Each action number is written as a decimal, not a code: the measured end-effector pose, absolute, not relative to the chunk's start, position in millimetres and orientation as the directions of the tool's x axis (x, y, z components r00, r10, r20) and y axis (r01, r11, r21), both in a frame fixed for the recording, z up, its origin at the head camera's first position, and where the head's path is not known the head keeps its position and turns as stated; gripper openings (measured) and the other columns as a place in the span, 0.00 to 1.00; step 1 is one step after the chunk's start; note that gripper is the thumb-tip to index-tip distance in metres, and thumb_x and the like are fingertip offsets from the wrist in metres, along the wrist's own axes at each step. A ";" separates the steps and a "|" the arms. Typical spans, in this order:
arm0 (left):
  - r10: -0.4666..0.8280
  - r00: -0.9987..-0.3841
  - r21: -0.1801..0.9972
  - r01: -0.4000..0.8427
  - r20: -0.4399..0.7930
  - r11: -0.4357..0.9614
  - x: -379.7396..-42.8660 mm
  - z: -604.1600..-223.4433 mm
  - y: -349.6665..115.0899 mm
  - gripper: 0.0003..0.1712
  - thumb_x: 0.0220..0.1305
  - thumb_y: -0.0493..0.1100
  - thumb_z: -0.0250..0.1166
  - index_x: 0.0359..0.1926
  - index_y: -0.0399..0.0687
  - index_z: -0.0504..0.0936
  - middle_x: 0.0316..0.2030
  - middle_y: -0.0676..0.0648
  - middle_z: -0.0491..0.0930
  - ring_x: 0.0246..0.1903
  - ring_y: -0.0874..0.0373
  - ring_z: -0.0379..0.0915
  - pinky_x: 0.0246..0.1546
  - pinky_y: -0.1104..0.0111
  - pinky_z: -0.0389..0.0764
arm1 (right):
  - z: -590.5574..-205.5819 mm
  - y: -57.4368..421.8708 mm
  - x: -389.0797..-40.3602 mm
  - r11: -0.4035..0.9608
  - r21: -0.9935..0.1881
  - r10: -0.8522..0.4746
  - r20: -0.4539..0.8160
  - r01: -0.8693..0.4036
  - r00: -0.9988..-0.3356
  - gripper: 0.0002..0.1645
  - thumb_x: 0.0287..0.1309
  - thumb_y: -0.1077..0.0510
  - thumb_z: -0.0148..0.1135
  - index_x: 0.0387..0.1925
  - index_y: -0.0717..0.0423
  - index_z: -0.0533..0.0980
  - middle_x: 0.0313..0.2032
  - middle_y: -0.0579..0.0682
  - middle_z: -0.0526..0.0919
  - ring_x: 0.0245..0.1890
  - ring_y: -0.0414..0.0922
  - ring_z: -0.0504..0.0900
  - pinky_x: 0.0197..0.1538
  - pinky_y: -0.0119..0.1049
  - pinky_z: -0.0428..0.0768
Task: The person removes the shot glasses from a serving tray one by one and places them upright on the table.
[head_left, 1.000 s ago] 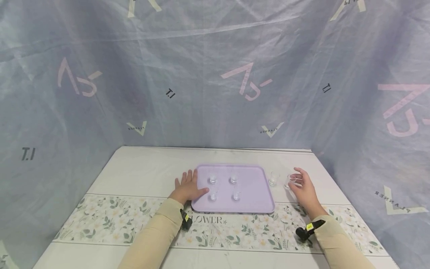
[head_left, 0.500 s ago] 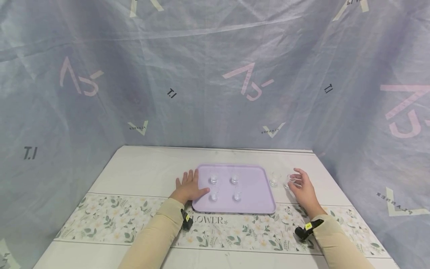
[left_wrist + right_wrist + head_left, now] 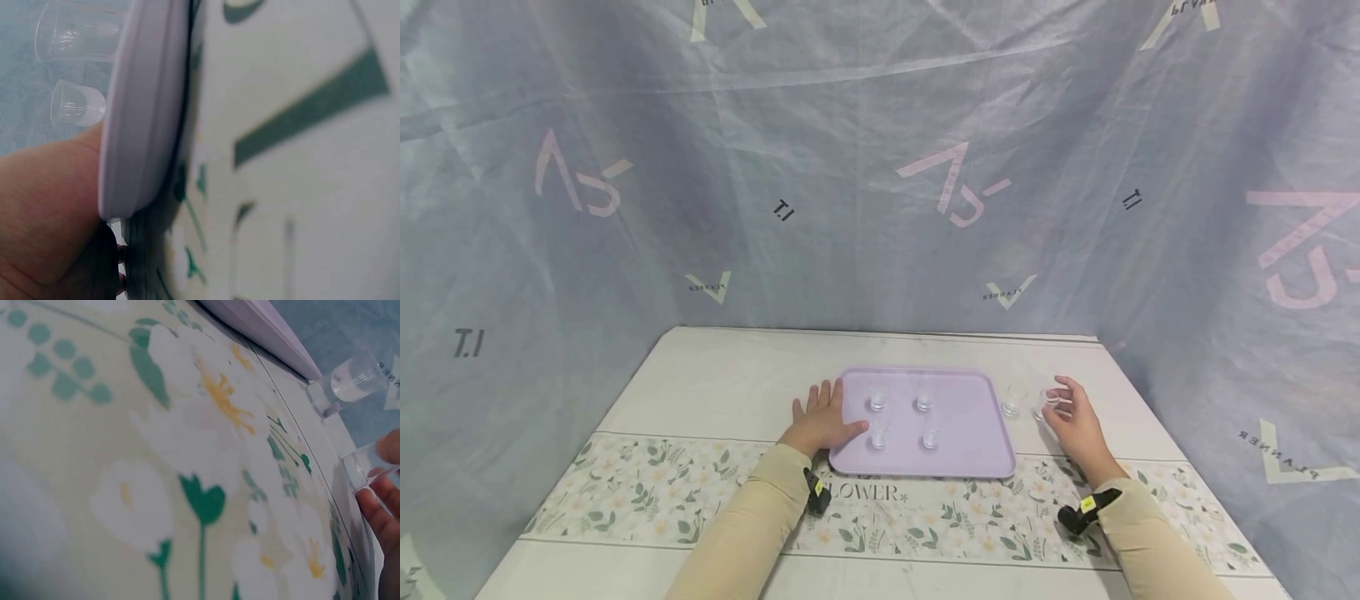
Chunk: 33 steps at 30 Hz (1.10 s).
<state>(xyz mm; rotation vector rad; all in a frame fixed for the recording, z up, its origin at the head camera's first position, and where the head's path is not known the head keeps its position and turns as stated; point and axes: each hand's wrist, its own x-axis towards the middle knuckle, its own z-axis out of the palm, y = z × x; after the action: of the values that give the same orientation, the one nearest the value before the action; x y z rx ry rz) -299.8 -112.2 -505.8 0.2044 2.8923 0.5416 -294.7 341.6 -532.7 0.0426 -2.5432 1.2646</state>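
Though clear, glass (image 3: 359, 470) in right grip (image 3: 1077, 425)

Worktop (image 3: 737, 367): pale and off-white, widening toward the near side.
Floral band (image 3: 985, 529): runs crosswise over the worktop, green leaves and white-and-yellow blossoms between thin dark lines.
Lettering (image 3: 865, 491): "LOWER" readable, just in front of the tray.
Tray (image 3: 970, 425): lilac, lying flat, near edge over the band.
Inner glass (image 3: 1011, 407): clear, upright, just beside the tray's right rim.
Outer glass (image 3: 357, 467): clear, farther right, base at the worktop; full contact unclear.
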 end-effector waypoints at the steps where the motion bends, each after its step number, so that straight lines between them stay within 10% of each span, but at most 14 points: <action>1: 0.169 -0.972 0.370 0.100 -0.160 0.924 -299.9 -505.9 -112.3 0.59 0.68 0.71 0.55 0.81 0.39 0.40 0.79 0.33 0.39 0.78 0.36 0.31 0.73 0.36 0.35 | -532.0 342.0 -294.5 0.612 -0.776 0.101 0.270 -0.154 -0.958 0.43 0.67 0.65 0.60 0.77 0.58 0.51 0.62 0.69 0.71 0.61 0.69 0.72 0.63 0.64 0.71; 33: 0.160 -0.970 0.393 0.078 -0.181 0.916 -312.9 -522.7 -113.5 0.63 0.65 0.75 0.54 0.81 0.41 0.36 0.79 0.35 0.33 0.78 0.38 0.24 0.71 0.36 0.26 | -483.2 248.4 -323.1 0.459 -0.781 -0.008 0.473 -0.424 -0.881 0.44 0.58 0.72 0.67 0.72 0.61 0.58 0.59 0.67 0.72 0.63 0.63 0.71 0.71 0.58 0.64</action>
<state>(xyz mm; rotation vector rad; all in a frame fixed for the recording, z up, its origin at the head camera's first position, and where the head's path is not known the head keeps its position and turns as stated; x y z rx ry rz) -312.9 -113.5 -522.7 0.1798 2.8679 0.5758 -323.1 248.4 -483.2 0.3629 -2.3093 1.4029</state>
